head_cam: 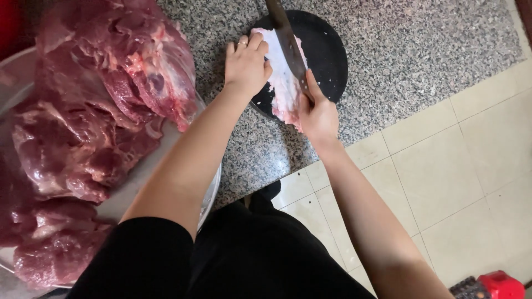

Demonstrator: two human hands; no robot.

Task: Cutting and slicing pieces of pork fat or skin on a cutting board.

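A pale pink-white slab of fatty meat (284,88) lies on a round black cutting board (327,52) on a speckled granite counter (399,39). My left hand (245,63) presses flat on the slab's left edge, a ring on one finger. My right hand (318,113) grips the handle of a large knife (288,39), whose blade lies along the top of the slab, pointing away from me.
A big metal tray (213,191) at the left holds large dark red cuts of raw meat (94,111). Beige floor tiles (443,166) show past the counter's edge at the right. A red object (501,285) sits on the floor at bottom right.
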